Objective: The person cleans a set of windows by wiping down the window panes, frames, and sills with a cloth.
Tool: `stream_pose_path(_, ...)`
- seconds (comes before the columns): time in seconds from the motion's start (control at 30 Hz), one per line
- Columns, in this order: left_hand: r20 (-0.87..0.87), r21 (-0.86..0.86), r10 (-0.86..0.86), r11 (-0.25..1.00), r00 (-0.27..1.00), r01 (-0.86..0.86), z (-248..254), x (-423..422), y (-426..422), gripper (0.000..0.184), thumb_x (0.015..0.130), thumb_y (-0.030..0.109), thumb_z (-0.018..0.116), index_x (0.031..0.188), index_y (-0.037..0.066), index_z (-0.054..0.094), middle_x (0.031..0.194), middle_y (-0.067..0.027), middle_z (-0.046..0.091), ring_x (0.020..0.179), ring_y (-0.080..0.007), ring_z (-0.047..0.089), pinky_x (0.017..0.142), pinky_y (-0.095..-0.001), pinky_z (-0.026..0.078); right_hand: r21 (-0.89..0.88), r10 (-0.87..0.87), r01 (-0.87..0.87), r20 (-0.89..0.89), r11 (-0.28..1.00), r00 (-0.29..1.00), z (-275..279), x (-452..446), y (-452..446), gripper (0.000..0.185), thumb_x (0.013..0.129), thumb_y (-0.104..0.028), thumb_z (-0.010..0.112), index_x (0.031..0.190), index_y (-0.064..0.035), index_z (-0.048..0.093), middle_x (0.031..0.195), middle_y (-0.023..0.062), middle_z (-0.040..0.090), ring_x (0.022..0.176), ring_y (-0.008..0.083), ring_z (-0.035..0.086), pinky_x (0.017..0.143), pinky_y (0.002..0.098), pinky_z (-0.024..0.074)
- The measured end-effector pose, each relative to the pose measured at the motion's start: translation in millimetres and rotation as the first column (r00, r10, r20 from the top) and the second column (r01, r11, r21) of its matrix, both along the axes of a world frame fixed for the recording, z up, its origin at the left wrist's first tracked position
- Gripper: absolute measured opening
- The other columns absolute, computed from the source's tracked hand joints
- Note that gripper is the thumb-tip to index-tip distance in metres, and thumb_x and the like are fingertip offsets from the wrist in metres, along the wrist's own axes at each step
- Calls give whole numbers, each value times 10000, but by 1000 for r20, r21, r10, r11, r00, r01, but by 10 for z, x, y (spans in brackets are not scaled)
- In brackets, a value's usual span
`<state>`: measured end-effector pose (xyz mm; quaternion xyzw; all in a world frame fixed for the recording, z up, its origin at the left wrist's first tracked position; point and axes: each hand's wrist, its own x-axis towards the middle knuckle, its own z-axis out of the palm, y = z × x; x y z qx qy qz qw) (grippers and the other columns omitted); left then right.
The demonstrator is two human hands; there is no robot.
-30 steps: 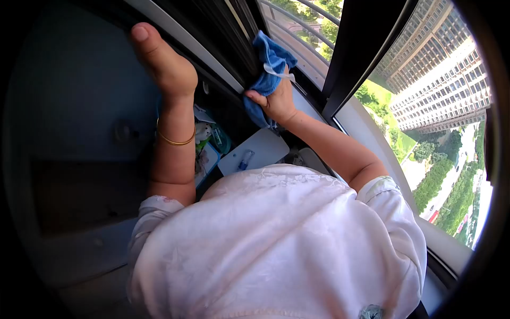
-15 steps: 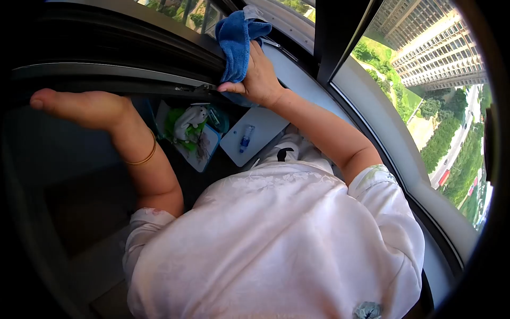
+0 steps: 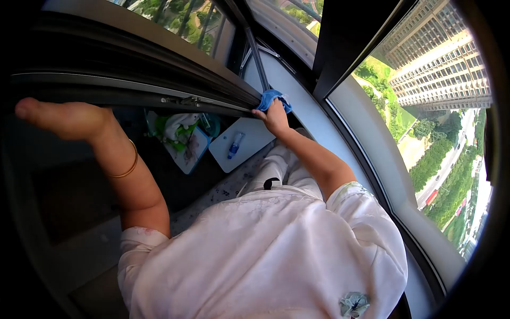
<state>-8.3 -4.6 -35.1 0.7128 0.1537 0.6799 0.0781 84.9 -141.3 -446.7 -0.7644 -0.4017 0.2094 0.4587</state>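
A blue cloth (image 3: pixel 273 99) is bunched in my right hand (image 3: pixel 276 118), against the near edge of a dark window frame (image 3: pixel 212 101). The thumb of that hand lies along the frame's lower edge. My left hand (image 3: pixel 66 118), with a gold bangle on the wrist, is at the far left by the same frame. Its thumb points left, and its other fingers are hidden behind or beyond the frame. A metal latch (image 3: pixel 183 100) sits on the frame between my two hands.
Below the frame, a small bottle with a blue part (image 3: pixel 235 144) lies on a white board (image 3: pixel 226 159). Beside it a blue-edged container (image 3: pixel 199 154) holds green and white items. A light sill (image 3: pixel 313 119) runs along the window at the right; tall buildings show outside.
The frame has swung from steep to nearly level across the view. My left hand has moved left and down with it. My right hand has shifted down and right in the last half second, still holding the cloth.
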Motion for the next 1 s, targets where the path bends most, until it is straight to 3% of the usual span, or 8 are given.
stream_pose_path(0.17, 114, 41, 30, 999, 993, -35, 39, 95, -63, 683, 962, 488, 362, 1391, -43, 334, 1454, -183, 338, 1322, -274, 360, 1120, -383, 277, 400, -118, 146, -94, 905, 989, 817, -326, -112, 419, 914, -315, 543, 1168, 16, 504, 1215, 234, 444, 1103, 436, 388, 1006, 469, 306)
stream_pose_path(0.33, 39, 36, -212, 977, 977, 210, 10, 78, -12, 668, 972, 462, 385, 1409, -36, 306, 1464, -176, 321, 1315, -249, 369, 1111, -349, 294, 314, -245, 367, -366, 876, 898, 180, -610, 179, 440, 985, -300, 375, 1291, 15, 413, 1387, 247, 313, 1272, 451, 243, 1094, 497, 159)
stream_pose_path(0.57, -69, -28, -395, 919, 916, 394, 94, 6, 36, 654, 987, 426, 418, 1434, -28, 268, 1479, -167, 297, 1306, -214, 380, 1097, -303, 318, -347, -404, 473, -915, 810, 20, -1149, -234, 456, 478, 980, -310, 392, 1323, 21, 419, 1388, 231, 404, 1244, 348, 446, 1007, 418, 381)
stream_pose_path(0.63, -80, -24, -356, 935, 931, 355, 83, -24, 32, 655, 987, 422, 428, 1434, -29, 267, 1476, -170, 299, 1302, -205, 385, 1092, -296, 325, -290, -404, 390, -881, 874, 249, -1551, -90, 470, 300, 934, -248, 482, 1047, 6, 597, 951, 120, 623, 864, 229, 584, 790, 384, 466)
stream_pose_path(0.77, -70, 1, -459, 888, 886, 460, 148, -231, 279, 593, 984, 396, 451, 1414, 5, 334, 1471, -127, 323, 1280, -165, 403, 1072, -290, 351, -104, -377, 376, -485, 921, 789, -427, 408, 369, 284, 924, -239, 531, 868, 21, 629, 725, 31, 596, 676, 137, 533, 621, 305, 426)
stream_pose_path(0.87, 150, 64, -337, 941, 929, 331, 89, -179, 223, 500, 986, 362, 463, 1374, 50, 430, 1396, -92, 444, 1194, -159, 492, 1018, -280, 404, 310, 52, 385, -832, 869, 552, 751, 566, 644, 249, 933, -230, 537, 842, -5, 593, 685, 5, 563, 639, 76, 487, 555, 255, 382)
stream_pose_path(0.93, 258, 8, -376, 922, 890, 387, 137, -215, 176, 479, 988, 362, 456, 1349, 47, 462, 1354, -102, 487, 1148, -169, 529, 999, -274, 414, 553, 430, 221, -795, 803, 427, 1479, 484, 742, 249, 944, -263, 544, 993, -28, 612, 775, -20, 588, 696, 52, 526, 611, 208, 434)
stream_pose_path(1.0, 232, -12, -393, 914, 890, 406, 153, -277, 216, 482, 989, 365, 450, 1352, 48, 459, 1356, -104, 484, 1150, -173, 527, 1000, -280, 414, 709, 331, -21, -302, 705, 894, 1743, 272, 847, 343, 941, -292, 502, 1197, -74, 571, 1309, 183, 523, 1157, 302, 486, 1021, 392, 339)
